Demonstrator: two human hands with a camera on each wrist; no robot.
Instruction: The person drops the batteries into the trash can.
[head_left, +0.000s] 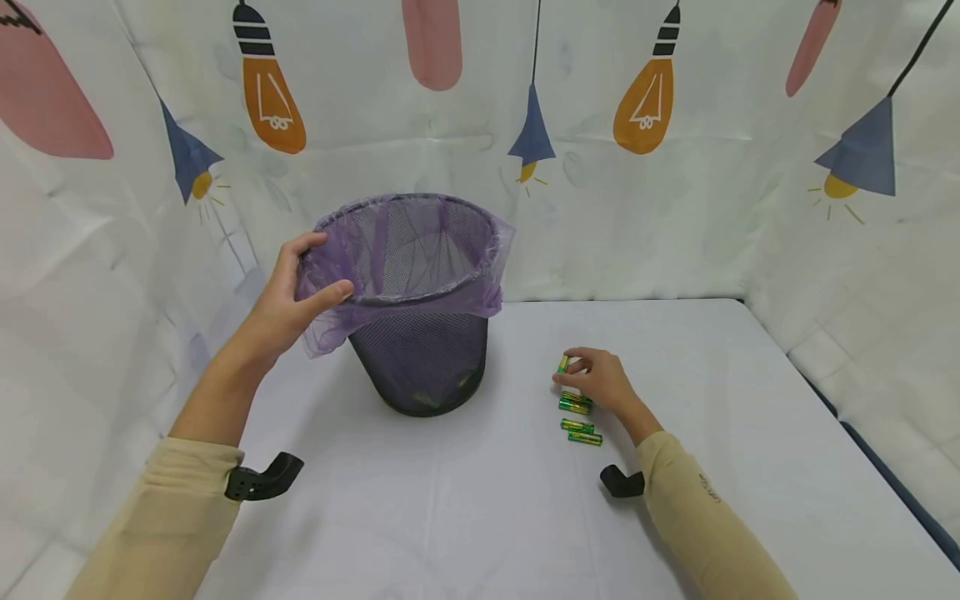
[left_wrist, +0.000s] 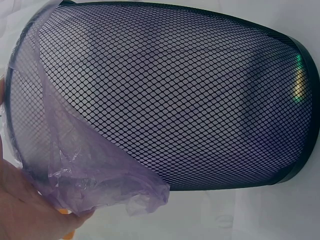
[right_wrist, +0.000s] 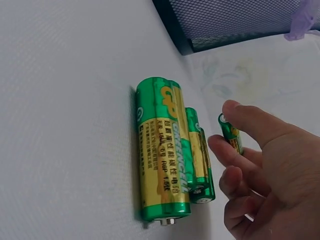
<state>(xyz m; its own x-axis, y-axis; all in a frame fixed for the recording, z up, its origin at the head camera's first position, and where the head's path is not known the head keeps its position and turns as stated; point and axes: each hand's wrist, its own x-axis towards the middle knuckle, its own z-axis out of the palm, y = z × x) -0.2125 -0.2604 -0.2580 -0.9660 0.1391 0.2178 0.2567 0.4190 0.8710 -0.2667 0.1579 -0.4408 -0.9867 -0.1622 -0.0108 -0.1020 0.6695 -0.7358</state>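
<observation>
My left hand (head_left: 279,315) grips the rim of a black wire-mesh bin (head_left: 427,362) from its left side, thumb at the front. A thin purple bin bag (head_left: 468,300) lines the bin and folds over the rim. The bin stands tilted on the table. My right hand (head_left: 602,382) pinches a green and gold battery (right_wrist: 231,135) between thumb and fingers, above the table. Several more batteries (head_left: 581,437) lie beside and below this hand, in side-by-side pairs. Through the mesh, a green and gold glint (left_wrist: 298,80) shows near the bin's bottom.
A white cloth covers the table (head_left: 480,508). White curtains (head_left: 720,217) printed with lamps and bulbs hang behind it and on both sides. Each sleeve carries a black wrist mount, the left one (head_left: 266,479) standing out over the table.
</observation>
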